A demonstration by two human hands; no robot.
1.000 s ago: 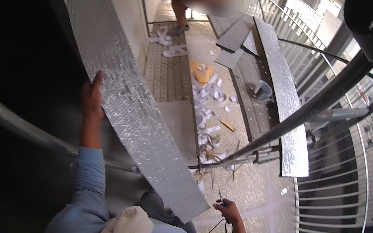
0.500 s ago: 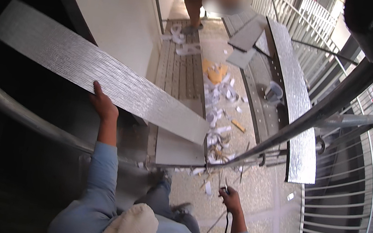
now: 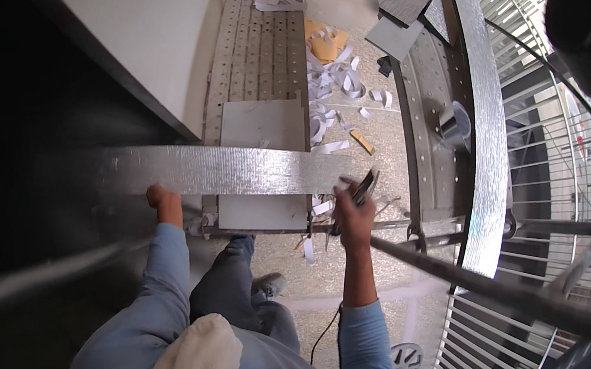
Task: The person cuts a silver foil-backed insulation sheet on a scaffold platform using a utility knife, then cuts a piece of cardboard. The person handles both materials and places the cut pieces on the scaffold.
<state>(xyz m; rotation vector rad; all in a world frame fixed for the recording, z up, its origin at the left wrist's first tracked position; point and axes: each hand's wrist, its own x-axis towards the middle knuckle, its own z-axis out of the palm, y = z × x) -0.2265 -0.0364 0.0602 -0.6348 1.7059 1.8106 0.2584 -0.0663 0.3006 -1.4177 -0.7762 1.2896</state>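
The left hand (image 3: 161, 200) gripped the lower edge of a long silver brushed-metal strip (image 3: 220, 168), fingers curled under it, near the strip's left part. The strip lay level across the near end of a perforated grey metal counter (image 3: 260, 46), over a pale flat sheet (image 3: 263, 120) resting there. At the strip's right end, the right hand (image 3: 354, 218) was clenched around a dark slim hand tool (image 3: 362, 189), its tip touching that end. Right of the strip, white curled offcuts (image 3: 336, 82) littered the floor. Doing this well would likely mean holding the strip flat and steady while keeping the tool square to its end.
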